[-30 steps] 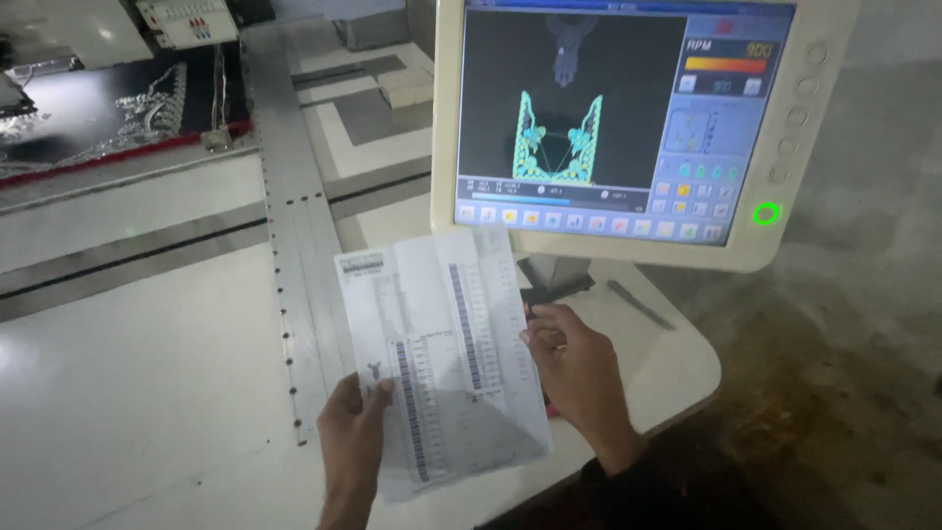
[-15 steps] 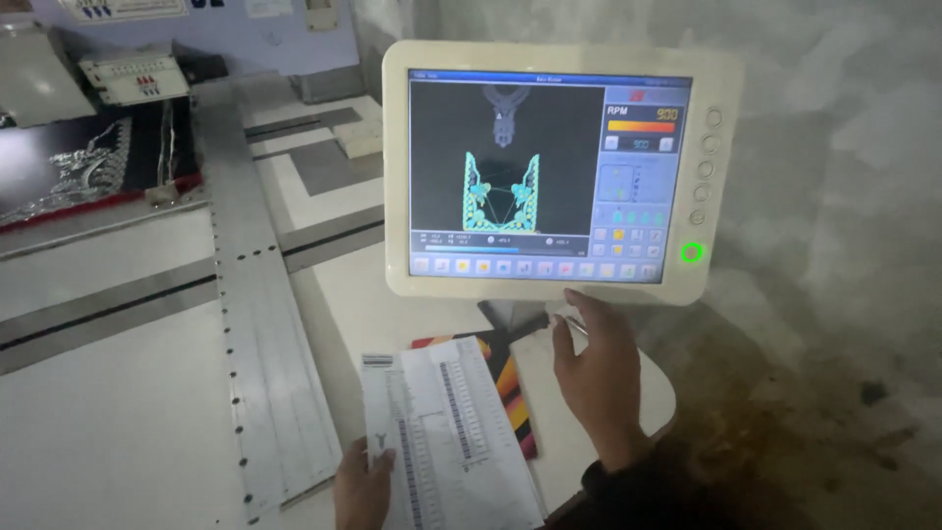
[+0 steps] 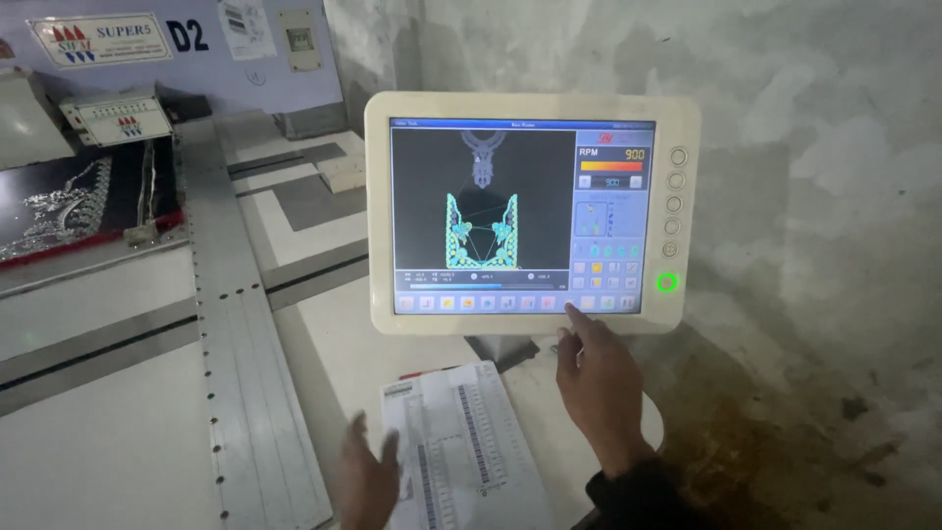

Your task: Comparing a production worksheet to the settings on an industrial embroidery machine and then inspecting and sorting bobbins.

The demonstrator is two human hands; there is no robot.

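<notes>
A: Nearest first. What is the left hand (image 3: pixel 365 481) doing?

B: It sits low, fingers spread and loose, gripping nothing. Its fingertips lie at the left edge of the printed sheet (image 3: pixel 469 453), which rests flat on the white bench (image 3: pixel 334 344) between the two hands, long side running away from the person.

A: And the right hand (image 3: pixel 599 383)?

B: Raised, just right of the sheet. The forefinger (image 3: pixel 577 316) is stretched up and away while the other fingers curl in; it clasps nothing either. The tip meets the bottom edge of the touchscreen panel (image 3: pixel 530 211), at the row of small buttons toward the right end.

A: So the panel lies which way?

B: Straight ahead of and above the right hand, upright on its stand, wider than tall. The right is clearly the nearer hand; the left is well apart from it, down by the paper.

A: Beyond that?

B: Far off to the left of both hands, dark fabric (image 3: pixel 78 201) with silver embroidery lies under the machine.
</notes>
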